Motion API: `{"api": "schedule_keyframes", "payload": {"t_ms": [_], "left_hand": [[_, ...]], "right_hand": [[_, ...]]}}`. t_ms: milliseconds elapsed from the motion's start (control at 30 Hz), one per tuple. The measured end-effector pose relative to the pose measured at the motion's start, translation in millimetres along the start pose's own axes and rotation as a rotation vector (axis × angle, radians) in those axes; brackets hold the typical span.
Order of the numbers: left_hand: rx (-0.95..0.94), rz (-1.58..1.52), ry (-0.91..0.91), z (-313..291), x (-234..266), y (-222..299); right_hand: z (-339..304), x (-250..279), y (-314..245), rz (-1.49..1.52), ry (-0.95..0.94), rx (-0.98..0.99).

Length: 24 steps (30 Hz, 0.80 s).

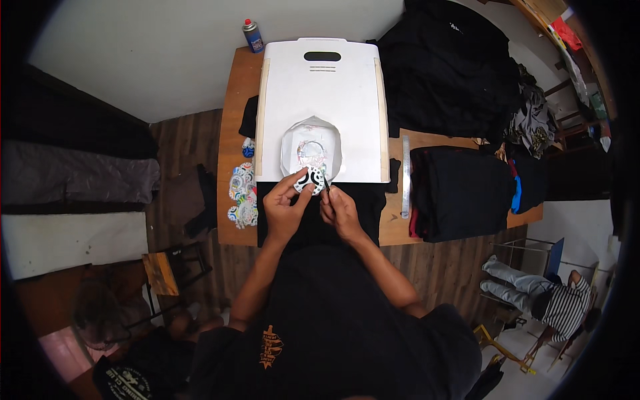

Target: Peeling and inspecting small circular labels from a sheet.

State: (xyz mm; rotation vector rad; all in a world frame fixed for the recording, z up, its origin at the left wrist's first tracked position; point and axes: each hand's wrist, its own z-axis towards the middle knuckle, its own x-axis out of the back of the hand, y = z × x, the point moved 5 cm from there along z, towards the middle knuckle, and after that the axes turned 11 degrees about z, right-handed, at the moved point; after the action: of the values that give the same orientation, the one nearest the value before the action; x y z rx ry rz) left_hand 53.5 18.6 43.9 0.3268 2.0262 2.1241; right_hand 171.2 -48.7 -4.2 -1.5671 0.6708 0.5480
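My left hand pinches a round black-and-white patch or sticker between thumb and fingers. Against its right edge, my right hand is closed round a slim dark tool, perhaps small scissors; its exact kind is too small to make out. Just beyond both hands is a pale, many-sided container with thin clear and whitish scraps in its bottom. It is set at the near part of a white board with a handle slot. Black cloth lies beneath my wrists.
Left of the board, several round colourful printed pieces lie on the wooden table, with a spray can behind. Folded black garments, a metal ruler and a black cloth heap are right. Two other people are nearby.
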Motion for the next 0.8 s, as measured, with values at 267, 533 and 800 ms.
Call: {"api": "schedule_keyframes", "payload": {"t_ms": [267,533,800], "left_hand": [[-0.01,-0.002,0.002,-0.5,1.8,2.8],[-0.002,-0.001,0.004,0.5,5.7,0.6],[-0.007,-0.01,0.002,0.5,6.5,4.0]], "right_hand": [[0.5,-1.9,-0.4,-0.019,-0.007,0.02],[1.2,-4.2,-1.2,0.022,0.008,0.007],[1.1,-5.3,3.2,0.008,-0.022,0.011]]}}
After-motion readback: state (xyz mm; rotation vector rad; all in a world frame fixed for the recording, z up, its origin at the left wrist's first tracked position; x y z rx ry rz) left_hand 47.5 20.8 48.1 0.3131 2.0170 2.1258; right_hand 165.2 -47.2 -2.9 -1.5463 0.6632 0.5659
